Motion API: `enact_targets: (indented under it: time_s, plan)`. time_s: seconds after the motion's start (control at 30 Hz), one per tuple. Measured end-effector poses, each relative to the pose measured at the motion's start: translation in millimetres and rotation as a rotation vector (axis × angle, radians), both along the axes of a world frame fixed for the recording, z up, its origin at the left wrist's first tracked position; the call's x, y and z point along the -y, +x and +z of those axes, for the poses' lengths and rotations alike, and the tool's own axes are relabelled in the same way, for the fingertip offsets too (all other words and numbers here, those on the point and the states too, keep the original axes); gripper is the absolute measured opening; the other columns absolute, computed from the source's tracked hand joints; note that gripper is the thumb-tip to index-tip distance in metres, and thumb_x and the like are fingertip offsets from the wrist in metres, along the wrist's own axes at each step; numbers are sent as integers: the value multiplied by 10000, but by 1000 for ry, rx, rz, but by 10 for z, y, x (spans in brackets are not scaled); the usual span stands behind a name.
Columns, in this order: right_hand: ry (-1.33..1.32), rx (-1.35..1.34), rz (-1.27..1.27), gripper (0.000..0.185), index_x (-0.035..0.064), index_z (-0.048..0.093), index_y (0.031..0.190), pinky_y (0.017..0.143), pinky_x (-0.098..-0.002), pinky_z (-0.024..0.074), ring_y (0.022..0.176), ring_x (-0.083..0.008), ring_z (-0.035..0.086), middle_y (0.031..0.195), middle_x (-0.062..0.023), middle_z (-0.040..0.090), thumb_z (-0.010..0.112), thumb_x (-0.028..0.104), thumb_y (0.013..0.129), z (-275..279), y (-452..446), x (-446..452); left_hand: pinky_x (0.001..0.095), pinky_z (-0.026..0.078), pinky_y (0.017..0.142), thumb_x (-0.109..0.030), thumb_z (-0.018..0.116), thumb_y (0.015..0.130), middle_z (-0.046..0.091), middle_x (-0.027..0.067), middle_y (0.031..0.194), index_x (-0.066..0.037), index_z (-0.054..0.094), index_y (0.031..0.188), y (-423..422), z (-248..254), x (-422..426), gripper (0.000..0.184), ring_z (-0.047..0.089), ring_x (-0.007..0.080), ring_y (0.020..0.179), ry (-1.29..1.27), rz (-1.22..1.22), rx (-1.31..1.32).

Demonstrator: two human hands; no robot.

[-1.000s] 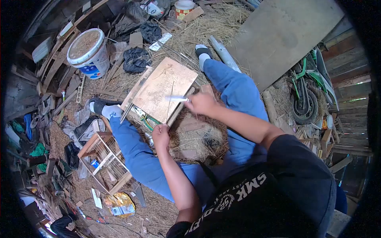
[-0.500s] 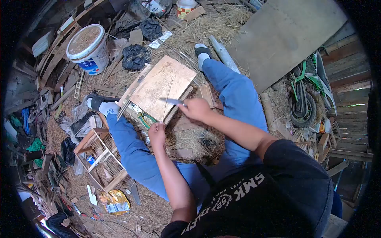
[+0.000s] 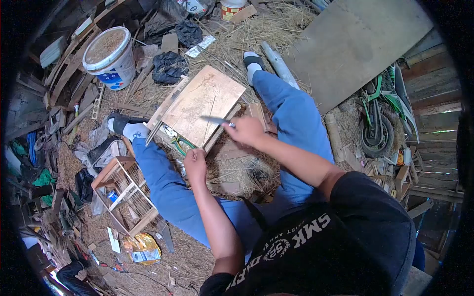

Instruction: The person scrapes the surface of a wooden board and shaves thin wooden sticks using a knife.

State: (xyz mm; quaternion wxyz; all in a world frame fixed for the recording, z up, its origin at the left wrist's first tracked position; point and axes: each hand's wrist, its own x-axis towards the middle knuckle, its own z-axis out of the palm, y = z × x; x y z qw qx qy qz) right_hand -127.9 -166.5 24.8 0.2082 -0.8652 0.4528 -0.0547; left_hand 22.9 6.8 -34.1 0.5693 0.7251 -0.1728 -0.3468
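so the thin stick (image 3: 212,107) is out over the pale top of a low wooden table (image 3: 187,111), near end pinched in the fingers of the left hand (image 3: 195,163), by the table's near corner. right hand (image 3: 245,131) has its fingers closed round the handle of a knife (image 3: 213,120), blade crossing over the stick roughly midway. can't tell from up here if the edge is actually touching it or just above, or if the stick is flat on the wood.

imo for blade work on smth this skinny: let the table top back it up so it doesn't bow, n go w/ a low, shallow blade angle. too steep n it'd prob dig in or snap. light strokes > one big one. rolling the stick a bit w/ the left fingers btwn passes should stop one side taking it all.

safety wise, edge should face away from the left hand, w/ strokes going toward the far end. mind the legs too, blue trousers (image 3: 301,113) on both sides of the table. btw there's a green-handled tool (image 3: 186,143) just beside the left hand, so watch the knuckles don't snag on it.
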Motion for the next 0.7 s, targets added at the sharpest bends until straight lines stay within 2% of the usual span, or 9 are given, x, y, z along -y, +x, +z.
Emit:
enact_targets:
  time_s: [0.13, 0.27, 0.33, 0.4, 0.47, 0.53, 0.6, 0.67, 0.7]
  plan:
    - [-65, -70, 323, 559, 85, 735, 766, 585, -505, 549, 599, -371, 685, 643, -175, 671, 534, 572, 952, -52, 63, -293, 244, 420, 645, -95, 606, 974, 649, 25, 777, 25, 665, 888, 11, -3, -3, 159, 545, 77, 701, 13, -10, 21]
    - [-85, -16, 152, 554, 93, 733, 759, 581, -504, 550, 603, -373, 688, 658, -171, 679, 535, 574, 949, -67, 83, -67, 244, 418, 639, -102, 601, 977, 643, 23, 761, 23, 658, 868, 2, -96, -7, 175, 538, 78, 683, -46, 13, -25]
    - [-112, 39, 156, 554, 92, 733, 760, 582, -501, 553, 604, -372, 690, 658, -168, 681, 532, 571, 953, -113, 72, -107, 244, 417, 642, -107, 593, 987, 637, 22, 761, 17, 648, 853, -4, -43, 9, 191, 534, 79, 686, 15, -5, 69]
    - [-185, 15, 390, 548, 94, 710, 725, 535, -505, 531, 543, -362, 661, 600, -156, 651, 549, 563, 958, -121, 21, -159, 245, 415, 641, -106, 587, 993, 634, 21, 760, 13, 642, 846, -12, -12, 22, 196, 533, 79, 689, 11, -8, 49]
    - [-115, -23, 295, 529, 98, 709, 736, 525, -503, 529, 537, -362, 660, 600, -153, 653, 557, 555, 955, -114, 77, -9, 246, 413, 641, -104, 581, 998, 631, 19, 760, 8, 637, 840, -13, -22, 19, 202, 532, 79, 693, 14, -2, 28]
    - [-193, 4, 132, 511, 109, 725, 777, 523, -502, 531, 538, -366, 663, 607, -151, 659, 548, 554, 956, -189, 112, 145, 248, 408, 636, -102, 575, 1005, 621, 11, 754, 2, 634, 836, -3, -71, 29, 207, 523, 78, 690, -21, 10, 5]
    - [-154, 20, 178, 513, 109, 733, 810, 524, -505, 531, 557, -366, 673, 616, -156, 663, 539, 561, 958, -195, 102, 53, 252, 413, 637, -102, 575, 1005, 623, 12, 752, 5, 632, 834, 27, -50, 30, 209, 526, 83, 687, -6, 5, -10]
    - [-127, -58, 306, 543, 95, 736, 750, 587, -509, 556, 619, -364, 696, 658, -161, 686, 544, 562, 948, -62, 91, -61, 256, 418, 638, -101, 575, 1005, 624, 14, 750, 7, 630, 833, 24, 12, 39, 210, 528, 87, 684, 9, 0, -31]
    - [-125, -38, 242, 532, 99, 733, 744, 578, -501, 555, 607, -360, 692, 653, -156, 684, 546, 552, 952, -57, 90, 22, 259, 422, 642, -101, 575, 1004, 622, 15, 748, 8, 630, 837, 27, 46, 36, 207, 528, 90, 684, 38, -24, 6]
